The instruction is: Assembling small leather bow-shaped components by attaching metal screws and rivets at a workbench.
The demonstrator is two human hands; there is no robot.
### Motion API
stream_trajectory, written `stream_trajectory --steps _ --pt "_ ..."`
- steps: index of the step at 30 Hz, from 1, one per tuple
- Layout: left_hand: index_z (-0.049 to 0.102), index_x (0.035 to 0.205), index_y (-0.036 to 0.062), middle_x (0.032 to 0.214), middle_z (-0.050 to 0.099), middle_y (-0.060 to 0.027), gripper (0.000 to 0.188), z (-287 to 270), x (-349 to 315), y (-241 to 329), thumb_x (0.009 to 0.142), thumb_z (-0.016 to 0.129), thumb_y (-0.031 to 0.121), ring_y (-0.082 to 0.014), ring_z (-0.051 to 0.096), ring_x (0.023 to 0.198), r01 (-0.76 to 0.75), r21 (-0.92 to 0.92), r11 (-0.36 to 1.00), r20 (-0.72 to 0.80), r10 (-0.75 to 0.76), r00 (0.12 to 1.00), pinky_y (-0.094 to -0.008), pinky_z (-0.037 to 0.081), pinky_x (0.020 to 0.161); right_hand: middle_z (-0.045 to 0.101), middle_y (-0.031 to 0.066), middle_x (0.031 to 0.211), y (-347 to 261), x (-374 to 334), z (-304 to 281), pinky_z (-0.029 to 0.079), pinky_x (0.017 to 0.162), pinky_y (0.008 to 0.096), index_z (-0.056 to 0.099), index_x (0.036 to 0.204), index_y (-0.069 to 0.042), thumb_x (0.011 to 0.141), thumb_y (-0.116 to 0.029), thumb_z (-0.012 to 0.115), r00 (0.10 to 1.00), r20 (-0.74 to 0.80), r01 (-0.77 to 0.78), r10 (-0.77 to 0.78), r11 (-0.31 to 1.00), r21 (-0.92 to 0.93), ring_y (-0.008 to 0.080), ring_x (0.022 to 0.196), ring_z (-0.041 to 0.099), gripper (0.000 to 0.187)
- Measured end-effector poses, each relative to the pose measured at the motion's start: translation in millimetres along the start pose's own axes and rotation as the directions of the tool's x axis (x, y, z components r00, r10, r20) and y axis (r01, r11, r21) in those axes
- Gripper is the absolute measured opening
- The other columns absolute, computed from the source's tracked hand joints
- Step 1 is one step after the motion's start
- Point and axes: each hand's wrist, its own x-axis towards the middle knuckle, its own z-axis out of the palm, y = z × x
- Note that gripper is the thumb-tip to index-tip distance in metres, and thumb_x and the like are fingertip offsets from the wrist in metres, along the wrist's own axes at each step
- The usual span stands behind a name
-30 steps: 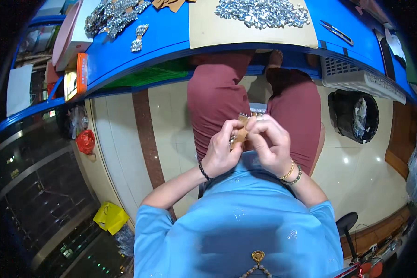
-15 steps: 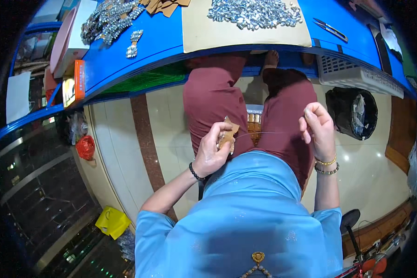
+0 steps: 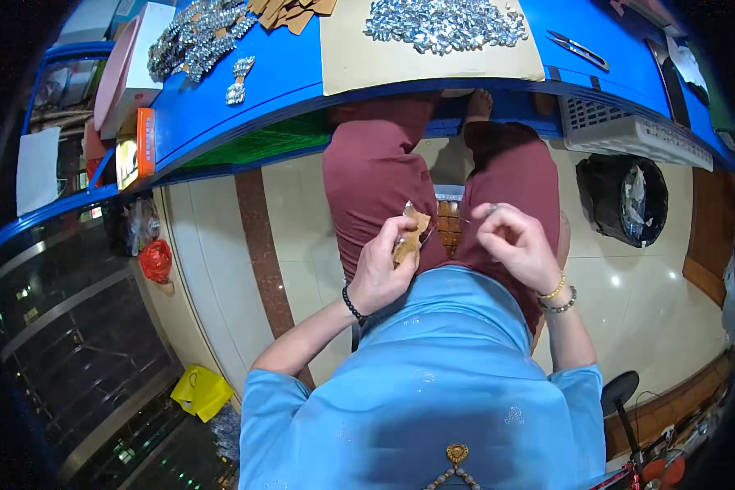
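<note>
Left hand (image 3: 381,273) grip on tan card (image 3: 409,234), blue worktable (image 3: 302,61), tiled floor (image 3: 220,269)

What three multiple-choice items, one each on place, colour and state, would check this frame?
1. Where is the pile of silvery pieces?
A. on the tan sheet on the blue table
B. on the floor
C. in the black bin

2. What colour is the bag on the floor at lower left?
A. white
B. yellow
C. purple

3. How is the left hand?
A. flat on the table
B. empty, hanging down
C. pinching a brown card piece

Key: 1 A, the heap lies on the tan sheet; 2 B, it is plainly yellow; 3 C, the fingers close on the card.
</note>
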Motion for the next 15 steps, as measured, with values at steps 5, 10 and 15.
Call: stream_trajectory --steps 5,10,15 --pt "0.043 0.110 -0.0008 0.094 0.056 -0.0220 0.037 7.3 -1.1 4.7 0.075 0.053 -0.001 -0.0368 0.058 0.088 -0.170 0.120 0.978 -0.079 0.180 0.980 -0.0384 0.046 0.076 0.060 0.0000 0.082 -0.4 12.9 39.2 0.040 0.055 0.0179 0.056 0.077 -0.001 0.081 -0.005 0.058 0.982 0.160 0.106 -0.098 0.993 -0.046 0.0021 0.063 0.049 0.006" --pt "0.042 0.113 -0.0007 0.094 0.057 -0.0221 0.038 9.1 -1.7 2.7 0.076 0.053 0.000 -0.0359 0.059 0.087 -0.205 0.117 0.972 -0.088 0.216 0.972 -0.0391 0.046 0.075 0.059 -0.0023 0.075 15.0 18.2 50.9 0.040 0.054 0.0171 0.057 0.080 -0.002 0.083 -0.009 0.059 0.963 0.244 -0.146 0.110 0.981 0.131 0.0020 0.061 0.048 0.007" --pt "0.041 0.114 -0.0010 0.092 0.058 -0.0198 0.038 15.0 0.3 3.4 0.077 0.052 -0.001 -0.0308 0.060 0.084 -0.092 -0.108 0.990 -0.071 0.085 0.994 -0.0362 0.047 0.074 0.058 -0.0029 0.074 16.0 15.7 57.7 0.040 0.054 0.0166 0.059 0.084 -0.004 0.084 -0.013 0.061 0.937 0.193 -0.350 0.292 0.810 0.471 0.0021 0.062 0.050 0.009"
